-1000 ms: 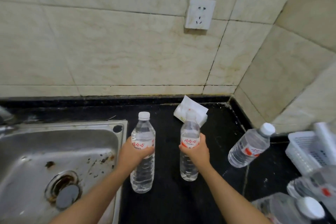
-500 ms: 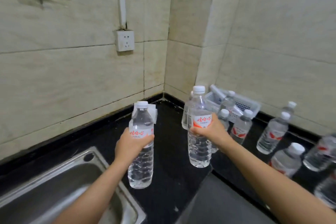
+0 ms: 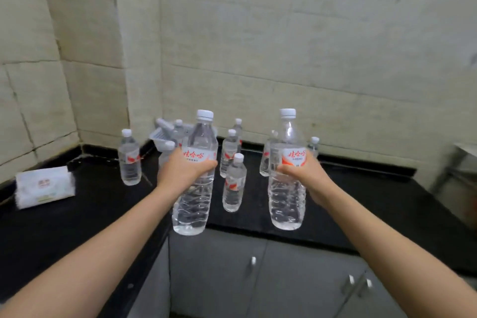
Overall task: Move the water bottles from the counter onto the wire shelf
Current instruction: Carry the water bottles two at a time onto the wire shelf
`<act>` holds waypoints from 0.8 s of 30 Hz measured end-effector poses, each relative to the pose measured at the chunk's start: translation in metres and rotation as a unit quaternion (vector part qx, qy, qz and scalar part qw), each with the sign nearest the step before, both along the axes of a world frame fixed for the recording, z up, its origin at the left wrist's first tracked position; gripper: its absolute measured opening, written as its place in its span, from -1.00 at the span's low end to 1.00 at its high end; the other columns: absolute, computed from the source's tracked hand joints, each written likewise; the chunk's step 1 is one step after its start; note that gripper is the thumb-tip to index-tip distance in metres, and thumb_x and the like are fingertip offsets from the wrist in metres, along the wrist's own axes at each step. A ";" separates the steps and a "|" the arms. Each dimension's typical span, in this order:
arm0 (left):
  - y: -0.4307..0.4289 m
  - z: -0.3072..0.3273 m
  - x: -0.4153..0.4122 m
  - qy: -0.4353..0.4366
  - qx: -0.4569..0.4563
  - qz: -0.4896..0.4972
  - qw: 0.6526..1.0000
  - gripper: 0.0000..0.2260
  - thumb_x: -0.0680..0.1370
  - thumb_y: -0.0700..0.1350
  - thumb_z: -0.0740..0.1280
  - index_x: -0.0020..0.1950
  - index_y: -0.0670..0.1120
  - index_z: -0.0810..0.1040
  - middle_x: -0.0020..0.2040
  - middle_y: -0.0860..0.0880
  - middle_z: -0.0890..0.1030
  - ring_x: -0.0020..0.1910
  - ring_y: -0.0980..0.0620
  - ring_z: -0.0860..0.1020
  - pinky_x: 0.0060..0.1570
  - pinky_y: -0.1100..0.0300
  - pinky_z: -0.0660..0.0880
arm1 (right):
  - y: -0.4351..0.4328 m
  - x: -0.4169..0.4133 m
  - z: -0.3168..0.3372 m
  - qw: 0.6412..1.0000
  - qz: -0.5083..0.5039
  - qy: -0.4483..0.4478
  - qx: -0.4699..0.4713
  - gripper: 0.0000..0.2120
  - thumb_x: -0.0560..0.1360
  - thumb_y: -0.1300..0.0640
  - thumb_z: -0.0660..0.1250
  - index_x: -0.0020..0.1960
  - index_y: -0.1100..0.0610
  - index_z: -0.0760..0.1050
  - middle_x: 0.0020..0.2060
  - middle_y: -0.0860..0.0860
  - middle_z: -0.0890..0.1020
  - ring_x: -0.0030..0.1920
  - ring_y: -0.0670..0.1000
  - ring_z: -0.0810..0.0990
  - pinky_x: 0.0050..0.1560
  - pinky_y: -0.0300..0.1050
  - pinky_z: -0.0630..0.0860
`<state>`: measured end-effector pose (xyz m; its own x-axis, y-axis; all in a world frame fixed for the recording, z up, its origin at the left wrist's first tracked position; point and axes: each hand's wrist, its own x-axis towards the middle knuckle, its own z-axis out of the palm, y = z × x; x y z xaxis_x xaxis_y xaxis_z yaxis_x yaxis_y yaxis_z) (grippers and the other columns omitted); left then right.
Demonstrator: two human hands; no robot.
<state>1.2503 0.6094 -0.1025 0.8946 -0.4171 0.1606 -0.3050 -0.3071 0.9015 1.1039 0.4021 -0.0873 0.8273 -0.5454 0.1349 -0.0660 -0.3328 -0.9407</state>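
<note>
My left hand (image 3: 180, 170) grips a large clear water bottle (image 3: 193, 196) with a white cap and red-lettered label, held upright in the air over the counter's edge. My right hand (image 3: 307, 175) grips a second large bottle (image 3: 286, 196) the same way, to the right. Behind them several smaller water bottles stand on the black counter (image 3: 361, 193); one (image 3: 233, 183) is between my two bottles, another (image 3: 129, 160) is left of my left hand. A pale metal frame (image 3: 462, 160) shows blurred at the far right edge.
A white tissue pack (image 3: 45, 186) lies on the counter at the left. A white plastic basket (image 3: 165, 137) holding bottles sits in the corner by the tiled wall. Grey cabinet doors (image 3: 258, 279) run below the L-shaped counter.
My view has swung right, away from the sink and socket. Both hands have carried their bottles along and raised them off the counter. More small bottles and the far-right frame have come into view.
</note>
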 end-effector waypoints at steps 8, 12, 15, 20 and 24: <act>-0.161 -0.004 -0.115 0.009 -0.016 -0.119 0.993 -0.51 0.12 0.26 0.43 -0.09 -0.02 0.57 -0.17 -0.01 0.66 -0.15 -0.07 0.62 -0.11 -0.01 0.57 | -0.107 -0.185 0.000 0.987 -0.158 -0.034 0.021 -0.61 0.33 0.34 0.43 0.08 0.13 0.39 -0.12 0.05 0.56 -0.08 0.04 0.57 -0.21 -0.24 0.53; -0.235 -0.008 -0.194 0.033 -0.045 -0.167 0.984 -0.55 0.22 0.19 0.44 0.00 -0.03 0.57 -0.09 0.00 0.64 -0.08 -0.03 0.58 -0.16 0.16 0.46 | -0.154 -0.274 -0.003 0.977 -0.212 -0.022 0.010 -0.60 0.33 0.30 0.44 0.07 0.08 0.36 -0.07 0.08 0.55 -0.09 0.01 0.58 -0.16 -0.18 0.51; -0.279 -0.016 -0.247 0.047 -0.067 -0.207 0.975 -0.43 0.13 0.24 0.42 0.05 0.01 0.56 -0.02 0.01 0.65 0.02 -0.05 0.59 0.06 0.01 0.52 | -0.180 -0.335 -0.007 0.970 -0.243 -0.022 0.002 -0.63 0.34 0.31 0.44 0.01 0.06 0.35 -0.12 0.03 0.54 -0.15 -0.05 0.56 -0.22 -0.25 0.53; -0.335 -0.030 -0.325 0.074 -0.074 -0.261 0.960 -0.62 0.27 0.11 0.47 0.03 0.05 0.55 -0.04 0.02 0.64 0.01 -0.04 0.58 0.00 0.06 0.48 | -0.210 -0.421 -0.021 0.952 -0.303 -0.033 0.022 -0.66 0.34 0.39 0.41 -0.04 0.09 0.37 -0.19 0.00 0.52 -0.22 -0.11 0.52 -0.35 -0.41 0.52; -0.381 -0.027 -0.375 0.070 -0.073 -0.312 0.945 -0.56 0.19 0.16 0.41 0.02 0.06 0.55 -0.05 0.01 0.65 -0.02 -0.04 0.60 0.08 -0.05 0.53 | -0.237 -0.476 -0.029 0.927 -0.368 -0.055 0.042 -0.58 0.30 0.37 0.46 -0.01 0.05 0.36 -0.15 -0.03 0.53 -0.18 -0.11 0.52 -0.25 -0.31 0.52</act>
<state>0.8751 0.2279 -0.1299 0.4978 -0.8531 0.1563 -0.2606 0.0247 0.9651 0.6278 0.1653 -0.1160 0.2099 -0.9693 0.1278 -0.1481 -0.1607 -0.9758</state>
